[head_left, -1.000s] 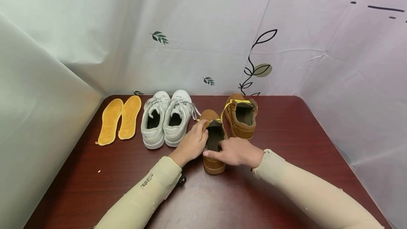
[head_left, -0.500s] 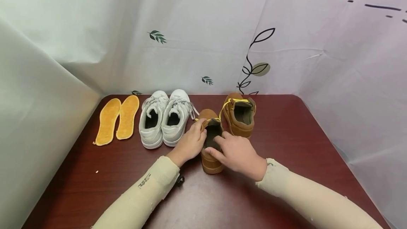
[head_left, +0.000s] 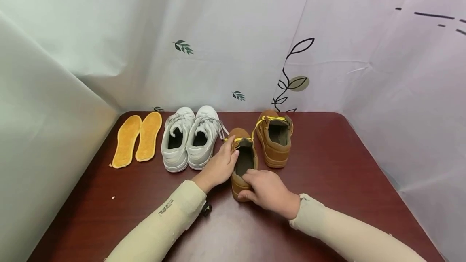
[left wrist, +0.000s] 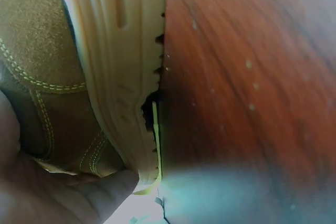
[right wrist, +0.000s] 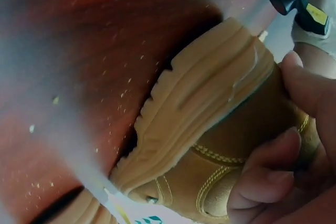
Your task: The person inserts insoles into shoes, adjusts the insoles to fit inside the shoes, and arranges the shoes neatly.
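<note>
A tan lace-up shoe (head_left: 239, 133) sits on the table, toe away from me, with yellow laces. My left hand (head_left: 217, 167) holds its left side near the collar, the thumb by the opening. At the heel, my right hand (head_left: 268, 191) pinches the back collar, thumb outside and fingertips at the opening's rim. The left wrist view shows the shoe's ridged sole (left wrist: 113, 51) against the table and my left fingers (left wrist: 100, 195) along the upper. In the right wrist view the sole's other side (right wrist: 205, 98) and my curled right fingers (right wrist: 268, 179) appear. The shoe's inside is dark.
The matching tan shoe (head_left: 276, 157) stands behind and to the right. Two white sneakers (head_left: 175, 160) stand side by side on the left. Further left lie two yellow insoles (head_left: 126, 140) on the dark red table (head_left: 320, 153). A pale curtain (head_left: 233, 64) hangs behind.
My right hand has moved from over the shoe's opening back to its heel, where the thumb now lies on the outside. My left hand has stayed in place.
</note>
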The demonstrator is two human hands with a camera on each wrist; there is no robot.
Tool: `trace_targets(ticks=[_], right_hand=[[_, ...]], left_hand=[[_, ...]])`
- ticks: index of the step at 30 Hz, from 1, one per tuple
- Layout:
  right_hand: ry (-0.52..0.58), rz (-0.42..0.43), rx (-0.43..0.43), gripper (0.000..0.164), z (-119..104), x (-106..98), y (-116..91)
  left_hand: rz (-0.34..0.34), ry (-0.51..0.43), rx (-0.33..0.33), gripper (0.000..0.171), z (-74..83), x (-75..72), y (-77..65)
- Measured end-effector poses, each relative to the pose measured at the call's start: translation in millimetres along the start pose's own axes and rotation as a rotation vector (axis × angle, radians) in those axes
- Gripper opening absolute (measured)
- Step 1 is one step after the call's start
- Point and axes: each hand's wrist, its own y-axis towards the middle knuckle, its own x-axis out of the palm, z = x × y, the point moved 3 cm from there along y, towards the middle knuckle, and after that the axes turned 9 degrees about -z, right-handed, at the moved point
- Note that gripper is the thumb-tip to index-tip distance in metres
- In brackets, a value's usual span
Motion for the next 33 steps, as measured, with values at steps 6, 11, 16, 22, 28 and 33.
trace_targets(ticks=[6, 11, 16, 22, 28, 33], right_hand=[[0.056, 0.044, 0.012, 0.041, -3.1, 4.4, -5.3], [0.062, 0.101, -0.015, 0.041, -5.9, 7.8, -10.5], [0.102, 0.175, -0.046, 0.037, -6.3, 8.3, -16.0], [0.109, 0.162, -0.049, 0.031, -8.1, 7.4, -18.5], [0.036, 0.109, -0.058, 0.027, -12.4, 5.0, -21.4], [-0.030, 0.150, -0.063, 0.029, -11.0, 1.7, -27.0]], left_hand=[[-0.099, -0.090, 0.039, 0.066, -9.9, -11.7, -5.7], [-0.153, -0.196, -0.024, 0.060, -22.2, -17.7, -12.6], [-0.265, -0.598, -0.088, 0.057, -26.5, -8.1, -13.8], [-0.257, -0.932, -0.160, 0.057, -27.5, -3.2, -13.3], [-0.262, -0.931, -0.095, 0.055, -25.9, -2.9, -17.0], [-0.236, -0.888, -0.027, 0.057, -19.4, -3.8, -19.3]])
